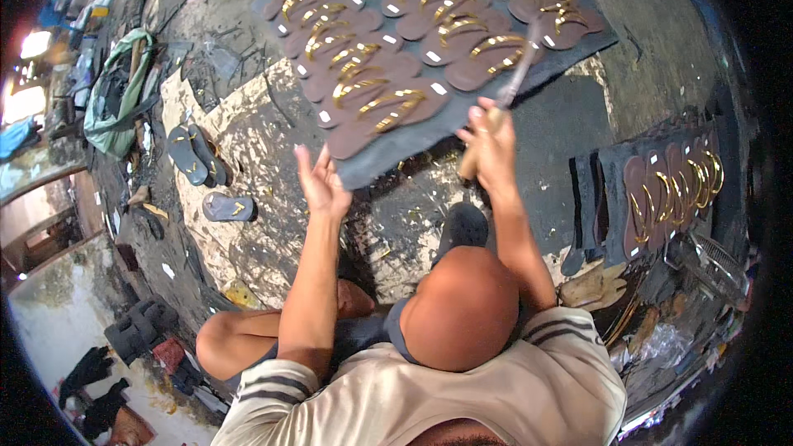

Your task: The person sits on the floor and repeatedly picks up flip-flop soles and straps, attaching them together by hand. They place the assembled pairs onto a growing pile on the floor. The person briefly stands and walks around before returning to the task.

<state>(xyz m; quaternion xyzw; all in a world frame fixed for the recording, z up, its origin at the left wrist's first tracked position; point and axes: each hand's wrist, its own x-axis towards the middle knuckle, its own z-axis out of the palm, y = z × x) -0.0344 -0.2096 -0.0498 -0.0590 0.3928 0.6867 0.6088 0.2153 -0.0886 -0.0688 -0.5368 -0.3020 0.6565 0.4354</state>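
My right hand (494,153) is closed around the wooden handle of a knife (517,80). Its long blade points away from me and is smeared by motion over the near right edge of a dark grey sheet (388,158). At that sheet's near left corner is my left hand (325,186), thumb and fingers apart. Its fingertips meet the corner or lie just beside it; which one I cannot tell. Rows of brown sandals (425,103) with shiny gold straps cover the sheet, each with a small white label.
More brown gold-strapped sandals (673,190) lie on dark sheeting at the right, near a metal fan-like frame (709,268). Dark worn flip-flops (188,155) rest on the stained floor at the left. Beyond them sits a green sack (116,107). Scraps litter both sides.
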